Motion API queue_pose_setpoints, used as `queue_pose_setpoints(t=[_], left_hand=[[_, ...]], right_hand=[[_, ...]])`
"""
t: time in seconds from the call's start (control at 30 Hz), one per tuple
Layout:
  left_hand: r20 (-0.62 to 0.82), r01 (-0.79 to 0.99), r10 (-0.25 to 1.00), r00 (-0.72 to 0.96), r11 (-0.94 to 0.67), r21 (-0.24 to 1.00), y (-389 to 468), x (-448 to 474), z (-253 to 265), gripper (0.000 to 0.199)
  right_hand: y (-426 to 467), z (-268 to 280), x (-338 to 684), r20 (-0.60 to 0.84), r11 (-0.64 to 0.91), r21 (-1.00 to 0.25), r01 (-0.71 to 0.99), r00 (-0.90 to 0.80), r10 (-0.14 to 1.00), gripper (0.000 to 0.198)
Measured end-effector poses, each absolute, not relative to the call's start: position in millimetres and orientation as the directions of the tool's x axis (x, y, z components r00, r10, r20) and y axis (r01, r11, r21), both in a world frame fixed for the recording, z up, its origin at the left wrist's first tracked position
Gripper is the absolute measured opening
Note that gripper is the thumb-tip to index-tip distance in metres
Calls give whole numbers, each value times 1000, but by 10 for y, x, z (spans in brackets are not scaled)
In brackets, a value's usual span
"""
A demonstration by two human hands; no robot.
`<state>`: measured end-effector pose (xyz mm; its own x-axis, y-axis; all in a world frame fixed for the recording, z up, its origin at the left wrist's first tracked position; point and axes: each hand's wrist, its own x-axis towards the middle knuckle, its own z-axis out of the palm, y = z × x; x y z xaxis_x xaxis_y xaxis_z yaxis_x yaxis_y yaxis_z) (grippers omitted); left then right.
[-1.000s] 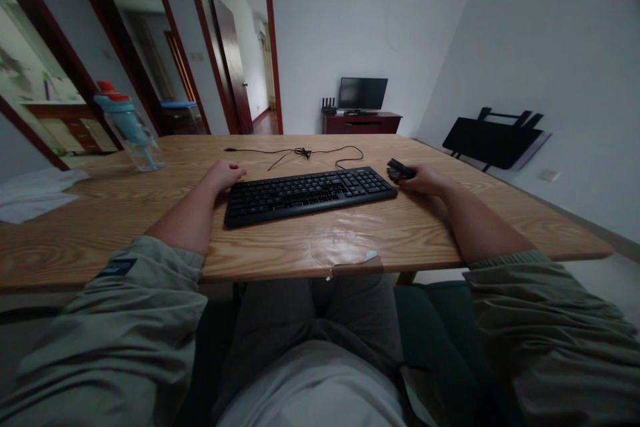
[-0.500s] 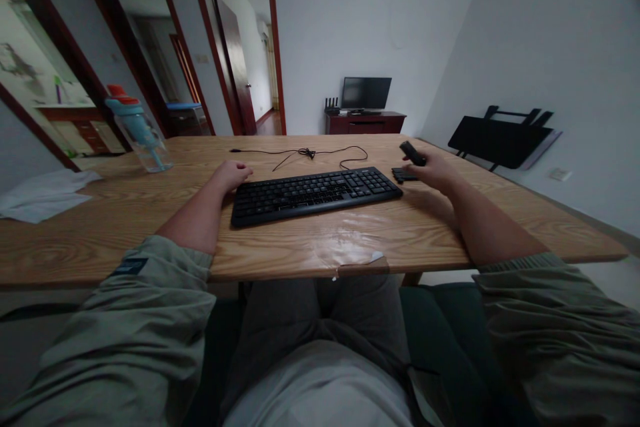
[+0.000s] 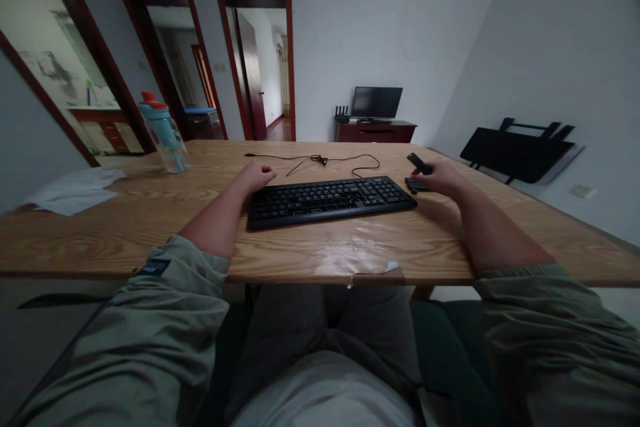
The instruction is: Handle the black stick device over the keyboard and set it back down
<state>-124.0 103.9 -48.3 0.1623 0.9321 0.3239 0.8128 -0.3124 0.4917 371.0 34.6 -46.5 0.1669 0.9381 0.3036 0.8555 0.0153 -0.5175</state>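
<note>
A black keyboard [image 3: 333, 203] lies on the wooden table in front of me, slightly angled; in its lower rows some keys look different, perhaps bare of caps. My left hand [image 3: 259, 177] rests by the keyboard's far left corner, fingers curled in, with nothing visible in them. My right hand [image 3: 440, 179], off the keyboard's right end, grips a short black bar-shaped object [image 3: 419, 163] that points up and to the left; its exact kind is unclear. Just under that hand lie small dark pieces [image 3: 415, 185], partly covered and too blurred to name. The keyboard's cable [image 3: 320, 159] lies loosely bundled behind it.
On the left stand a clear bottle with a blue and red lid [image 3: 170, 137] and white paper [image 3: 80, 190]. Clear tape and a torn brown patch [image 3: 377, 277] mark the table's front edge. A folded black table [image 3: 517, 153] leans at the right wall, a TV [image 3: 377, 102] beyond.
The whole view has shifted, so everything sits further right and a little lower. My left hand's fingers look more curled. The right hand keeps its hold on the black object.
</note>
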Motion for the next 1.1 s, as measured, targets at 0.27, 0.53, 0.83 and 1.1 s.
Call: queue_pose_setpoints(t=[0.27,0.53,0.83,1.1], left_hand=[[297,798,946,131,-278,534,998,-1252,-483,28],[275,819,953,125,-255,514,1090,-1308,-525,28],[270,824,955,126,-252,508,1118,-1333,-550,29],[276,817,951,138,-267,511,1114,-1327,-548,30]], right_hand=[[347,-676,4062,232,5,-517,856,135,963,24],[264,-676,3847,163,-41,-476,879,133,978,14],[329,-710,3922,139,-52,-456,889,128,982,18],[304,-727,3904,165,-26,-499,866,124,978,15]])
